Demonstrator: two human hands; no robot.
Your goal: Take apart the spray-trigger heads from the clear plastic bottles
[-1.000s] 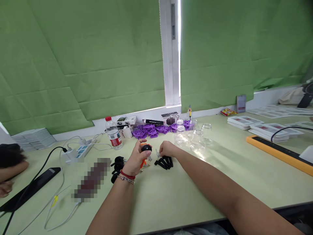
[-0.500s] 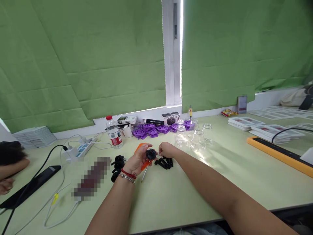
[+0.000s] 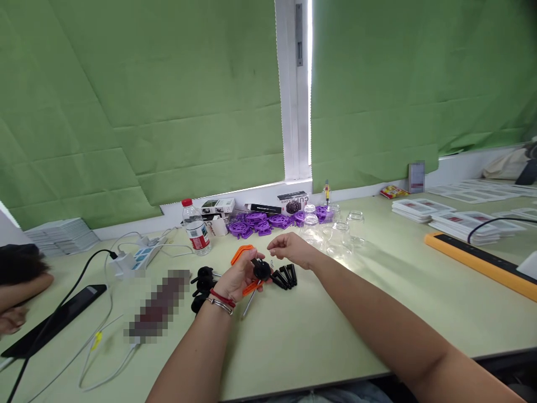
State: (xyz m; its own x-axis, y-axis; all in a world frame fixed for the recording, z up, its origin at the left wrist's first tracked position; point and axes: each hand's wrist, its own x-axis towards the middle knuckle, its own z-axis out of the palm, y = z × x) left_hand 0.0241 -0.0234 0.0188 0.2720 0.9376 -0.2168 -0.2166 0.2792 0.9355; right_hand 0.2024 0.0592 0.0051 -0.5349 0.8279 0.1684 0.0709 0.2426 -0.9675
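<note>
My left hand (image 3: 241, 274) is closed around an orange frame (image 3: 241, 253) and a black round part (image 3: 262, 271). A thin metal rod (image 3: 249, 303) sticks out below them toward the table's front edge. Just to the right, my right hand (image 3: 290, 249) hovers with thumb and fingertips drawn together; anything between them is too small to make out. Under its fingertips lie tiny shiny bits (image 3: 272, 263), perhaps screws. Several black bar-shaped pieces (image 3: 286, 276) rest beside the held part. Left of my left wrist are several black rounded parts (image 3: 204, 284), partly hidden by it.
Purple plastic parts (image 3: 255, 223) are heaped at the back, near boxes (image 3: 293, 202) and a red-capped bottle (image 3: 196, 228). Clear jars (image 3: 339, 238) stand right of them. Cables and a power strip (image 3: 146, 256) lie left, near another person's arm (image 3: 25, 288). Card stacks (image 3: 423, 210) sit right.
My right hand has lifted slightly up and right, off the tiny bits, its fingers less curled. The black round part has turned a little in my left hand, and the rod has swung with it.
</note>
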